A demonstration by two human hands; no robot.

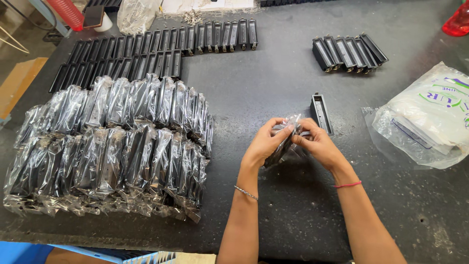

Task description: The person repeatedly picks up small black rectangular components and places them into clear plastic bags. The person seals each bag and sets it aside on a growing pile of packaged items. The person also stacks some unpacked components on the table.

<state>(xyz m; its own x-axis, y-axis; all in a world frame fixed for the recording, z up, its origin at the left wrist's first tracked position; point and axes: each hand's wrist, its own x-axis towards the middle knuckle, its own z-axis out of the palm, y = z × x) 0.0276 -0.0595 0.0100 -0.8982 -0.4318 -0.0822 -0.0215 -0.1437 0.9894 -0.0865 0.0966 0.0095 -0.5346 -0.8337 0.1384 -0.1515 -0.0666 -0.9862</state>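
Both forearms are coming in from the bottom edge, angling inward and meeting at centre. Left hand [264, 143] is curling, fingers bent over the top, thumb tucked toward the right. Right hand [320, 144] is mirroring it, fingertips pinching in against the left's. Hands are touching, both closing in a grip. Wrists are sitting level, with a thin band showing on each.

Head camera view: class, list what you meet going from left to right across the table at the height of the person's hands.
Stack of bagged black parts → left hand → clear bag with a black part, held by both hands → right hand → large clear plastic bag with white contents.
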